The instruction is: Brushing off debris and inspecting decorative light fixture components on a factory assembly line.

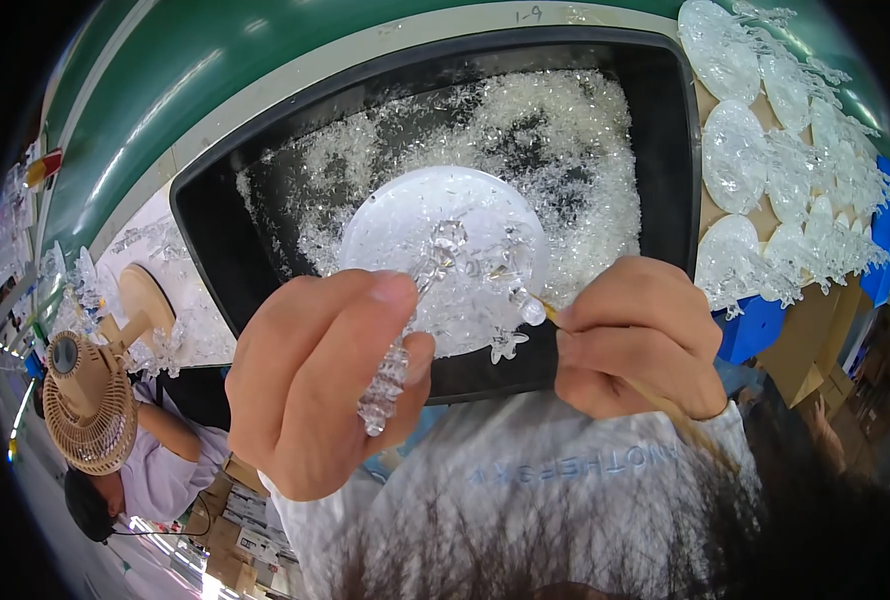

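Observation:
My left hand is closed on a clear plastic ornament with branching arms and ribbed stem. Its small clear knobs and flower-like ends spread out to the right of my fingers. My right hand pinches a thin yellowish stick, whose tip meets or nearly meets a rounded clear end of the ornament. Most of the stick is hidden by my fingers, so I cannot tell its exact kind. Behind the ornament, a round white disc lies in a black tray, scattered with clear bits.
Clear plastic flakes cover much of the tray's bottom. Clear ornaments and round pieces stand in rows at the right, near blue bins. At the left are a beige fan, loose clear parts and a seated person.

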### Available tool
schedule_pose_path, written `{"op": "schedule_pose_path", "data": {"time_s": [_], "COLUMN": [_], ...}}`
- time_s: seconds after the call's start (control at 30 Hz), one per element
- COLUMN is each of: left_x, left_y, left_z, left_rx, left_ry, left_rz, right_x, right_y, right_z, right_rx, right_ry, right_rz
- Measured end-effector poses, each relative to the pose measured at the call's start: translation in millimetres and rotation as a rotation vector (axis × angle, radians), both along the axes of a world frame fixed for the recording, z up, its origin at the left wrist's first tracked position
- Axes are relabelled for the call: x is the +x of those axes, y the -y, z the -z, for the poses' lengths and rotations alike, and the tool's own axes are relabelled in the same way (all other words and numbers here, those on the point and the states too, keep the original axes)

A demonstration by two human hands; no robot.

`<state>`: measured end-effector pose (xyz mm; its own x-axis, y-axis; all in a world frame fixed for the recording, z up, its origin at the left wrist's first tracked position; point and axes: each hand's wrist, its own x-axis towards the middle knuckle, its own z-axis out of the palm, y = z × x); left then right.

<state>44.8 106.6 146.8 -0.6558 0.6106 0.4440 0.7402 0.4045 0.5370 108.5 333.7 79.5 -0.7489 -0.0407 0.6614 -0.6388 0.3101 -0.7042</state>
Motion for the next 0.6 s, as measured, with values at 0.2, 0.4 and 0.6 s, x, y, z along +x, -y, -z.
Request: {"op": "schedule_pose_path", "data": {"time_s": [0.2,0.4,0.6], "left_x": [-1.6,-0.1,0.8], "left_y": [-2.1,1.4,2.5], "left_z": [3.1,0.6,-1.3], "left_rx": [0.022,0.003,-0.014], "left_ry": [-0.002,-0.01,-0.032], "left_rz": [0.029,0.055,0.068], "right_x": [-4.0,0.4,-0.9], "right_y": [0.2,-3.1,-1.2], "right_z": [-2.5,-4.2,-2.3], "right_rx": [0.02,-0.026,0.033], "right_ry": [-0.001,0.034,0.045], "right_rz": [0.004,-0.05,-0.042]}}
